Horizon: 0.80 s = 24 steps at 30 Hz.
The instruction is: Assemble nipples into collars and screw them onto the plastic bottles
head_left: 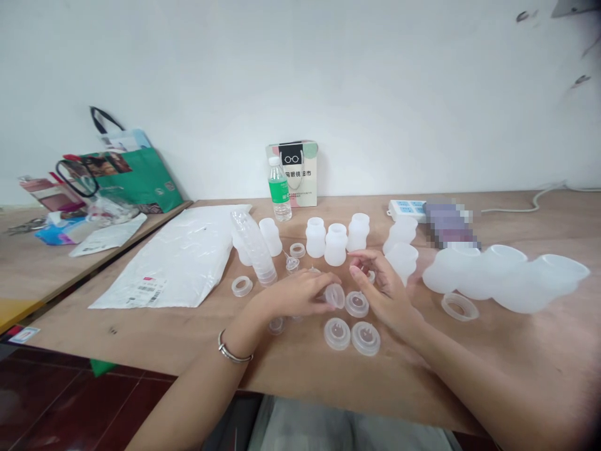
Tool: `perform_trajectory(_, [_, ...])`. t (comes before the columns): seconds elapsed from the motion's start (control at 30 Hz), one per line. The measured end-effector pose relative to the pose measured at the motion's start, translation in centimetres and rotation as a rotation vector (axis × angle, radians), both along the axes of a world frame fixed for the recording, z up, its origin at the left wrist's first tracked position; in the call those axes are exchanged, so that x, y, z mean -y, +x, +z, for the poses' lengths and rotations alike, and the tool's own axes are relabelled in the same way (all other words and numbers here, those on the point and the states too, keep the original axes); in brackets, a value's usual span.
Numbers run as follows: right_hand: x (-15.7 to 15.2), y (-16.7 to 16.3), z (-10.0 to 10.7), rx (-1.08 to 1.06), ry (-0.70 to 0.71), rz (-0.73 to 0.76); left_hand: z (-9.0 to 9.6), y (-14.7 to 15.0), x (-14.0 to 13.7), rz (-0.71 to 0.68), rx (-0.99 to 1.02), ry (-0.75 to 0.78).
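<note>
My left hand [300, 292] is closed on a clear plastic cap [335, 296], tilted on edge between thumb and fingers, just above the tabletop. To its right, my right hand [385, 287] is half curled, thumb and fingers apart, with nothing visible in the grasp; another clear part is partly hidden behind it. Below the hands lie three translucent caps [337, 333] with raised centres. Several frosted white bottles [335, 245] without lids stand behind the hands. A clear ring [242, 286] and a stack of clear cups [256, 247] are on the left.
A white plastic mailing bag [178, 257] lies on the wooden table [188, 338]. More frosted bottles [516, 279] and a loose ring [460, 307] are at right. A water bottle [280, 191], paper bag [307, 175] and power strip [407, 211] stand along the wall.
</note>
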State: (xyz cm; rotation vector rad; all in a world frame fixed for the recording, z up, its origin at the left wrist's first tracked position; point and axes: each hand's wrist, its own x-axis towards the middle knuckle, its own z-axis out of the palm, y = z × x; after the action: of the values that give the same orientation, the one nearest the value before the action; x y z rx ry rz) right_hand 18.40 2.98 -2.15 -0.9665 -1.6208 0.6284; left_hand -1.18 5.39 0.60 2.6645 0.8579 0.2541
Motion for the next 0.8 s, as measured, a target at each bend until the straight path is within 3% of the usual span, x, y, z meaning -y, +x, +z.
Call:
perform_trajectory(0.17, [0.0, 0.1, 0.1, -0.03, -0.014, -0.011, 0.9, -0.2, 0.5, 0.106, 0.229, 0.02])
perform_trajectory(0.27, [0.0, 0.1, 0.3, -0.037, -0.012, -0.032, 1.3, -0.4, 0.5, 0.098, 0.157, 0.093])
perform_trajectory(0.4, [0.1, 0.1, 0.5, -0.041, 0.012, -0.061, 0.6, -0.4, 0.2, -0.03, 0.047, 0.219])
perform_trajectory(0.53, [-0.1, 0.1, 0.4, -0.084, 0.045, -0.084, -0.2, 0.1, 0.4, -0.089, -0.054, 0.23])
perform_trajectory(0.63, [-0.2, 0.1, 0.4, -0.156, 0.031, -0.102, 0.1, 0.4, 0.7, -0.103, -0.012, 0.234])
perform_trajectory(0.7, [-0.3, 0.1, 0.4, -0.19, 0.015, -0.119, 0.5, 0.3, 0.6, -0.04, 0.066, 0.283])
perform_trajectory(0.8, [-0.3, 0.1, 0.5, -0.211, 0.008, -0.137, 0.8, -0.3, -0.2, 0.211, 0.243, 0.42])
